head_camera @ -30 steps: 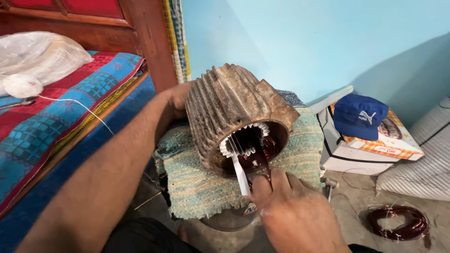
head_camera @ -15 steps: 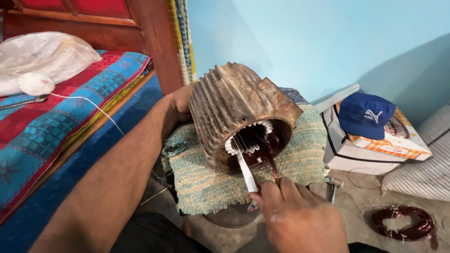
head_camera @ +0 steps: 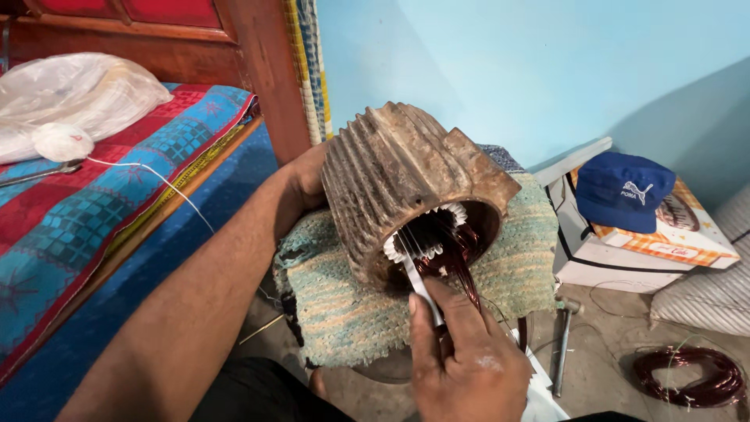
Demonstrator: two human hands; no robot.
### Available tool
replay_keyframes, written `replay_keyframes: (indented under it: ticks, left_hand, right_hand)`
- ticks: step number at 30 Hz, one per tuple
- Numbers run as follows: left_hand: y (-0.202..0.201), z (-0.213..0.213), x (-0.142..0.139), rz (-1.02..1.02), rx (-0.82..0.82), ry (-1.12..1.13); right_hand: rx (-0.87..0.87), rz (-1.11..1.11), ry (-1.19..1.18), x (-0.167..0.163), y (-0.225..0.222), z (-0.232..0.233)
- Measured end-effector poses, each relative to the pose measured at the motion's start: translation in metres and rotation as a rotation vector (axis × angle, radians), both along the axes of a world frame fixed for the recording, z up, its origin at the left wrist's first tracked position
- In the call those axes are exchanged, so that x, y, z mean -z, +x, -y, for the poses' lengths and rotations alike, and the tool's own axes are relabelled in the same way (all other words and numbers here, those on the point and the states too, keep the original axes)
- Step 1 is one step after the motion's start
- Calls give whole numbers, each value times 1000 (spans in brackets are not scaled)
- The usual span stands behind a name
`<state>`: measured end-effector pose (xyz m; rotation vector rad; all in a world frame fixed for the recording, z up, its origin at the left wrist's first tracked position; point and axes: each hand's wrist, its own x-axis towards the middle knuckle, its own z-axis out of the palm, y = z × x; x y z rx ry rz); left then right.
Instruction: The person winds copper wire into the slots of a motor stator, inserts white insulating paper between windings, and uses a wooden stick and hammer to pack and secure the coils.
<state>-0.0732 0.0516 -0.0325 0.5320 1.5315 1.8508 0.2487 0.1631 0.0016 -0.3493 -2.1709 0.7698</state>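
Our left hand (head_camera: pixel 301 187) steadies the ribbed motor housing (head_camera: pixel 406 180), lying tilted on a woven mat (head_camera: pixel 344 305). Right hand (head_camera: pixel 465 359) pinches a white strip (head_camera: pixel 418 285) w/ copper wire (head_camera: pixel 461 262) at the bore. Blue cap (head_camera: pixel 621 191) on box (head_camera: pixel 617 254), wire coil (head_camera: pixel 691 375) on floor.

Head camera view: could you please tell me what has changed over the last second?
Little: the right hand has eased its white strip slightly deeper toward the stator housing slots. The left hand stays braced on the housing's far side, on the woven mat.
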Motion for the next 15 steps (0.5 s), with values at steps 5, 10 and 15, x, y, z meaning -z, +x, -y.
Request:
replay_keyframes:
  ticks: [5, 10, 15]
  left_hand:
    - [0, 1, 4, -34, 70, 68]
    - [-7, 1, 11, -18, 96, 119]
    - [-11, -1, 16, -9, 96, 176]
  right_hand:
    - [7, 5, 45, 2, 2, 3]
    - [60, 114, 103, 0, 2, 6]
    - [16, -27, 46, 4, -1, 8]
